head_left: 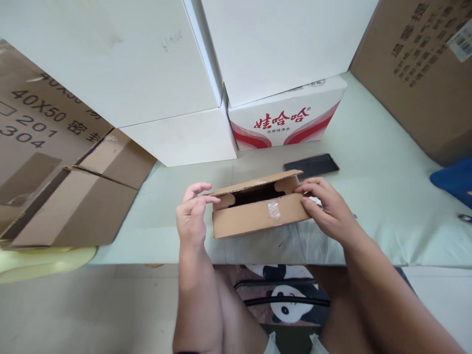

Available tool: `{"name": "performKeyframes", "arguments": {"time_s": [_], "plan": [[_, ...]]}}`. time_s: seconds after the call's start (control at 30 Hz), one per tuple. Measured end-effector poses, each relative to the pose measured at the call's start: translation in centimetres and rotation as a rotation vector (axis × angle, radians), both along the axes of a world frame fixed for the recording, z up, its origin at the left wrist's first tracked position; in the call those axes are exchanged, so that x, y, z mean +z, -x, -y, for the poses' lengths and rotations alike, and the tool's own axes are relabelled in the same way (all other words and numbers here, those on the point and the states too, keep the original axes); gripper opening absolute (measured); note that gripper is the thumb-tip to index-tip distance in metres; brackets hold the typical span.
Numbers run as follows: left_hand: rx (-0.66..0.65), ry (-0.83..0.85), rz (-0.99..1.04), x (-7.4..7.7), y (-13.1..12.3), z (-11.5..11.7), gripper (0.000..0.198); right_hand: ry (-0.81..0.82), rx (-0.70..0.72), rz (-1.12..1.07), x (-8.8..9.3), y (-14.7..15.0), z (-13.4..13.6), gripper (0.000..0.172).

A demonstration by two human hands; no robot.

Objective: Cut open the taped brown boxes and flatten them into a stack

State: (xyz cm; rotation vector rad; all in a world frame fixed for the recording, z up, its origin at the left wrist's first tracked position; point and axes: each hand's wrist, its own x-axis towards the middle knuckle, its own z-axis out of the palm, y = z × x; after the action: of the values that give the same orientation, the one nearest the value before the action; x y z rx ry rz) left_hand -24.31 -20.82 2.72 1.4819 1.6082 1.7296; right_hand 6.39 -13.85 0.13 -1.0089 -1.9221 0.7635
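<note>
A small brown cardboard box (254, 221) sits near the front edge of the cloth-covered table, its lid partly raised and a dark gap showing inside. On its front wall is a wrinkled piece of clear tape (274, 209). My left hand (192, 212) is at the box's left end, fingers bent, with fingertips at the lid edge and side flap. At the opposite end, my right hand (328, 206) pinches the right corner between thumb and fingers. What lies inside the box cannot be made out. Just behind the box is a dark phone (311, 166), lying flat.
White boxes (177, 137) and a white carton with red printing (287, 123) stand at the back. Large brown cartons flank the table, one on the left (88, 201) and one on the right (416, 88). A blue object (455, 182) is at the right edge.
</note>
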Motion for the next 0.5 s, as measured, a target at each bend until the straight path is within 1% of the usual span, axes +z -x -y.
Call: {"name": "performKeyframes", "arguments": {"time_s": [0.07, 0.17, 0.23, 0.3, 0.4, 0.5], "plan": [[-0.010, 0.043, 0.027, -0.3, 0.2, -0.2, 0.042, 0.014, 0.003, -0.011, 0.1, 0.0, 0.1, 0.017], [-0.046, 0.149, 0.053, -0.8, 0.3, -0.5, 0.044, 0.054, 0.012, -0.041, 0.1, 0.0, 0.3, 0.015], [-0.087, 0.209, 0.035, -1.1, 0.4, -0.7, 0.048, 0.105, 0.044, -0.084, 0.1, -0.1, 0.5, 0.014], [-0.116, 0.234, -0.009, -1.3, 0.4, -0.8, 0.053, 0.161, 0.088, -0.136, 0.1, -0.1, 0.7, 0.013], [-0.149, 0.223, -0.053, -1.4, 0.5, -0.8, 0.058, 0.218, 0.132, -0.207, 0.4, -0.3, 1.0, 0.023], [-0.239, 0.200, -0.070, -1.4, 0.6, -0.7, 0.062, 0.243, 0.190, -0.246, 0.9, -0.4, 1.1, 0.034]]}}
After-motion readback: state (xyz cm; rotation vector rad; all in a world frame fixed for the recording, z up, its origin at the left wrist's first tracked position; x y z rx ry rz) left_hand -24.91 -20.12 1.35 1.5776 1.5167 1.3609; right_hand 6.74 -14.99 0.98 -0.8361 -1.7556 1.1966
